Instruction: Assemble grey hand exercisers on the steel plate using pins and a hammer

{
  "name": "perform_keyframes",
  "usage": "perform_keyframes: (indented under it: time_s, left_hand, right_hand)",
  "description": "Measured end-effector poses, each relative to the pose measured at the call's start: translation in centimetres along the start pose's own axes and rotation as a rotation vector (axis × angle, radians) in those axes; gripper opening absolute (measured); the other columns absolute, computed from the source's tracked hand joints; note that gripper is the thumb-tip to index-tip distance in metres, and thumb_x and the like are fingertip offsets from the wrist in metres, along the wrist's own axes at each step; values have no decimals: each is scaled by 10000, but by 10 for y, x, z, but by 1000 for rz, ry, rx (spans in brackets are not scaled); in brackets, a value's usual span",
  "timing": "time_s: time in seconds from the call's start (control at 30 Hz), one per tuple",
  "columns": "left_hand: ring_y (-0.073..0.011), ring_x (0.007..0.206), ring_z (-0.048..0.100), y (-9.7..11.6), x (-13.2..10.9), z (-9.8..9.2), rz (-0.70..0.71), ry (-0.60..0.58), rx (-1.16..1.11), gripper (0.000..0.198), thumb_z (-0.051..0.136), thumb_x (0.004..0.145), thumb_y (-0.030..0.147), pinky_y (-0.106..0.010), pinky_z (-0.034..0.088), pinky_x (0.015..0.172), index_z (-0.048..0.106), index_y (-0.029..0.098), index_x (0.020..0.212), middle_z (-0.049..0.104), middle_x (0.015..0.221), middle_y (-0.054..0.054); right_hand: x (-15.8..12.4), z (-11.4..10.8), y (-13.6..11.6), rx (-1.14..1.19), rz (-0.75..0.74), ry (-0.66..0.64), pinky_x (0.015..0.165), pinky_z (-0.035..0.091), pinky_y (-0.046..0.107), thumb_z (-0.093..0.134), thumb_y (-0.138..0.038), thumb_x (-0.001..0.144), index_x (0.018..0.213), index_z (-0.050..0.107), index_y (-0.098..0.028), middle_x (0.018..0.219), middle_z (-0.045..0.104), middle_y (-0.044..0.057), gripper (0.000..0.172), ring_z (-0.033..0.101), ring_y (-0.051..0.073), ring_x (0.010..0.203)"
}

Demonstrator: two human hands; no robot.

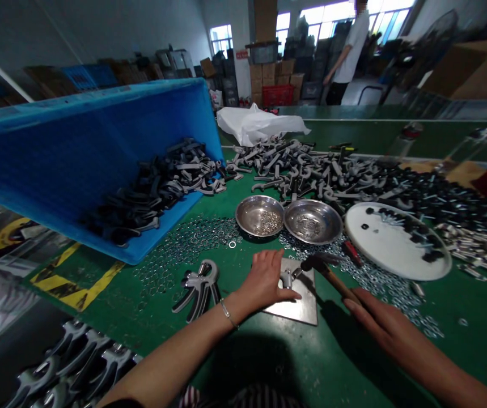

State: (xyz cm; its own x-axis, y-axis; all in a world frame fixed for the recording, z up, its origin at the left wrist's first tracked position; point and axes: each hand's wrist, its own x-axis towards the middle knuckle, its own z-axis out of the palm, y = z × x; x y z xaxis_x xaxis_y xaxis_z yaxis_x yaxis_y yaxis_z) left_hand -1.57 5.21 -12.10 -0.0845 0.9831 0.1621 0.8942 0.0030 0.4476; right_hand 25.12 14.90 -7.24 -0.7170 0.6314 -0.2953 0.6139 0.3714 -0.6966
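My left hand (269,277) is closed round a grey handle part (286,279), pressing it onto a flat metal plate (306,309); most of the part is hidden by the fingers. My right hand (368,311) grips the wooden shaft of a hammer (332,280). The hammer's dark head is over the plate, close to the part; I cannot tell whether they touch. To the left of the plate lie finished-looking grey-and-black handle assemblies (200,289). Just beyond the plate are two steel bowls, one (247,214) with small metal pieces and one (313,221) with pins.
A blue crate (141,130) with grey-and-black handles lies tipped at left. Loose rings (183,241) and nuts cover the green table. More handles (311,170) are heaped behind the bowls. A white tray (379,255) holds black-headed bolts. A person (349,56) stands in the background.
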Motion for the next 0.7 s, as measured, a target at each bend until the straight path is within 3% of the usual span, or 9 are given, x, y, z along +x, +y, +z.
perform_keyframes:
  time_s: [0.07, 0.13, 0.27, 0.37, 0.4, 0.47, 0.53, 0.6, 0.7]
  left_hand:
    - [-386, 1254, 438, 0, -5, 2, -35, -60, -34, 1150, 814, 665, 575, -530, 304, 1072, 211, 92, 1518, 487, 1379, -226]
    - [-390, 1297, 424, 0, -7, 5, -45, -118, -61, 1135, 805, 718, 484, -538, 291, 1093, 123, 102, 1541, 474, 1405, -235]
    - [-396, 1327, 414, -2, -7, 11, -53, -134, -103, 1103, 801, 735, 421, -555, 276, 1109, 116, 121, 1545, 500, 1388, -228]
    - [-405, 1337, 411, 2, -9, 8, -78, -142, -105, 1122, 821, 715, 420, -582, 258, 1115, 124, 144, 1551, 512, 1381, -226]
    - [-415, 1338, 409, 3, -9, 5, -87, -160, -113, 1159, 835, 692, 448, -593, 257, 1113, 121, 144, 1554, 506, 1387, -233]
    - [-430, 1330, 419, 3, -3, -5, -84, -199, -149, 1238, 836, 650, 548, -600, 283, 1103, 109, 126, 1558, 485, 1409, -249]
    - [-409, 1321, 438, -4, 14, -23, -52, -168, -172, 1204, 775, 684, 632, -562, 329, 1098, 134, 105, 1556, 470, 1433, -244]
    - [-350, 1330, 447, -21, 42, -48, -21, -43, -123, 982, 673, 816, 595, -490, 348, 1113, 222, 107, 1539, 470, 1454, -212]
    - [-267, 1289, 506, -62, 97, -88, -67, 26, 72, 554, 575, 933, 399, -396, 358, 1118, 470, 154, 1419, 571, 1381, -134]
  right_hand:
    - [1, 4, -15, -17, -23, 34, 643, 468, 295, 371, -523, 984, 1031, 578, -263, 751, 666, 15, 337, 638, 203, 671]
    - [6, 10, -24, -48, -37, 51, 645, 464, 304, 382, -527, 974, 983, 576, -252, 733, 659, 21, 336, 631, 207, 658]
    - [14, 20, -17, 100, 69, -42, 561, 486, 291, 396, -603, 936, 863, 606, -223, 665, 641, 15, 441, 614, 191, 581]
    - [14, 21, 7, 192, 214, -43, 404, 459, 285, 304, -652, 943, 984, 633, -213, 678, 664, 21, 550, 576, 180, 460]
    - [15, 21, 16, 128, 197, 39, 434, 500, 313, 332, -653, 931, 1030, 638, -206, 738, 692, 48, 550, 615, 204, 505]
    - [23, 24, 29, -76, 11, 272, 717, 589, 427, 444, -604, 900, 1116, 647, -178, 1005, 717, 140, 519, 697, 296, 833]
    - [38, 32, 31, -240, -230, 408, 993, 489, 499, 496, -500, 913, 1229, 625, -171, 1275, 624, 179, 474, 595, 342, 1160]
    - [57, 42, 22, -309, -392, 341, 1080, 424, 477, 461, -369, 968, 1364, 548, -215, 1414, 536, 141, 433, 509, 299, 1281]
    - [86, 55, 4, -370, -432, 185, 1056, 448, 448, 475, -230, 974, 1421, 502, -272, 1388, 569, 95, 450, 536, 259, 1237]
